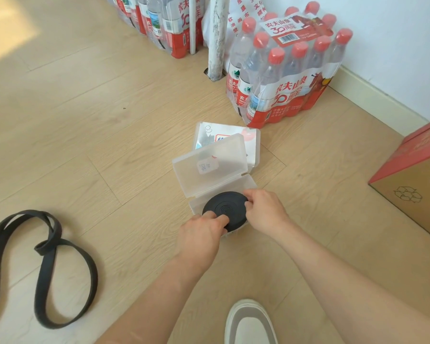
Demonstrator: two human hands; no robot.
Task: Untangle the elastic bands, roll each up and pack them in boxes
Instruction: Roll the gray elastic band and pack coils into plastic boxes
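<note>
The black rolled elastic band (225,209), a flat coiled disc, sits in the base of the clear plastic hinged box (199,202) at the centre of the frame, on the light wooden floor (109,145). The box lid (209,162) stands open, tilted away, and carries a small white label.

The left hand (200,235) grips the lower-left edge of the disc with curled fingers. The right hand (265,209) pinches its upper-right edge.

A white printed pouch (251,142) lies flat just above the lid, partly covered by it. A loose black elastic band (45,264) lies in open loops at the lower left, well apart from the box.

A shrink-wrapped pack of red-capped water bottles (283,78) stands at the upper right near the white wall. A brown cardboard carton with a red top (407,182) occupies the right edge. A grey-and-white shoe (248,324) shows at the bottom.
</note>
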